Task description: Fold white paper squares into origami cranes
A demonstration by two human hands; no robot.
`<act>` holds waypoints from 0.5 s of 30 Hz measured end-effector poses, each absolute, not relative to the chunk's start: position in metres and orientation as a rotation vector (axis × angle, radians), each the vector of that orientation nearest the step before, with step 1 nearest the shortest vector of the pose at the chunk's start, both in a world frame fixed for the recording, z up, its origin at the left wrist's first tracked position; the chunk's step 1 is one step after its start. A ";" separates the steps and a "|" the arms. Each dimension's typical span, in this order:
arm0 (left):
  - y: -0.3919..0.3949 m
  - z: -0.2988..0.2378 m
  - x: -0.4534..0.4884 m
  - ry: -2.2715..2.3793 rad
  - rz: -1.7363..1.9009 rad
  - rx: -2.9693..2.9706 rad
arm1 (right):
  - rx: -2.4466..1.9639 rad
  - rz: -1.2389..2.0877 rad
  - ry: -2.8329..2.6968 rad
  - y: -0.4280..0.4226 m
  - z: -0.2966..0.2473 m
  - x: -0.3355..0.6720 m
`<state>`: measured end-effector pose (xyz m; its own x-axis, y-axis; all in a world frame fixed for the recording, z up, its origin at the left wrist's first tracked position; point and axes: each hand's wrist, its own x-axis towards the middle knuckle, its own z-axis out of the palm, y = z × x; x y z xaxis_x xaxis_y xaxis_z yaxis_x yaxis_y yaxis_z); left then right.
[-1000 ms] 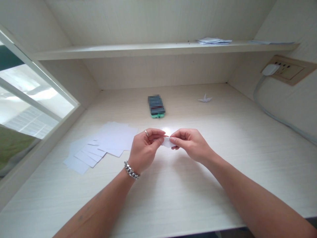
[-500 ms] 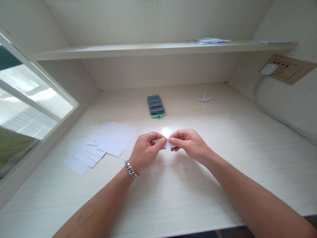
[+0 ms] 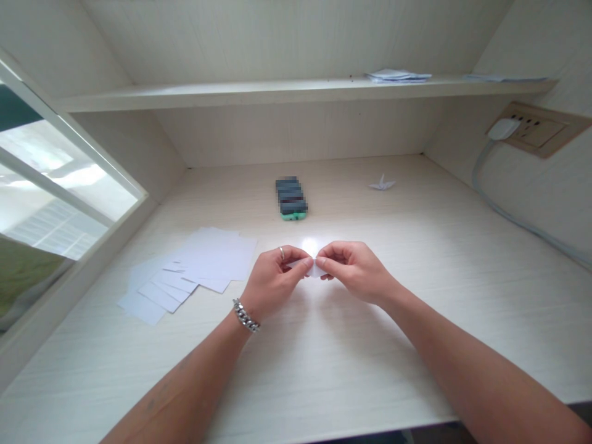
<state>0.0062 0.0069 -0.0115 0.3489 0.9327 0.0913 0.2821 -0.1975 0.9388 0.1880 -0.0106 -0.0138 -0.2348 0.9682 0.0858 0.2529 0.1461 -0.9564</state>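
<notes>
Both my hands are closed on one small folded white paper point(image 3: 317, 270): left hand point(image 3: 274, 275) pinching its left end between thumb and fingers, right hand point(image 3: 355, 269) pinching the right, thumbtips close together. The paper sits about midway between the side edges of the desk point(image 3: 333, 376), well in from the near edge — most of it hidden by my fingers, so the fold's exact shape I can't tell. Ring point(image 3: 282, 253) on a left finger, chain bracelet point(image 3: 246, 317) at the left wrist.

Loose white sheets point(image 3: 219, 254) overlap toward the desk's left edge, beside my left hand. Past my hands, toward the far edge, lies a dark slab with a green end point(image 3: 293, 216); its face is pixelated, any writing unreadable. Folded paper bird point(image 3: 382, 184) near the far right corner. Above the far edge, a shelf point(image 3: 222, 97) carries a paper stack point(image 3: 398, 76) — too small to make out any print. Beyond the right edge, a white plug point(image 3: 503, 129) fills part of the wall socket point(image 3: 546, 134), its cable point(image 3: 513, 223) trailing down.
</notes>
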 end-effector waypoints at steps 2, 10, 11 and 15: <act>0.006 -0.011 0.007 1.113 0.890 1.763 | -1.221 1.056 -1.679 -0.012 -0.013 0.188; 0.003 -0.006 0.006 1.108 0.842 1.978 | -1.304 0.936 -1.818 -0.012 -0.009 0.189; 0.003 -0.005 0.006 1.105 0.831 1.974 | -1.314 0.943 -1.829 -0.012 -0.008 0.190; 0.003 -0.002 0.006 1.110 0.810 1.927 | -1.323 0.972 -1.821 -0.012 -0.006 0.193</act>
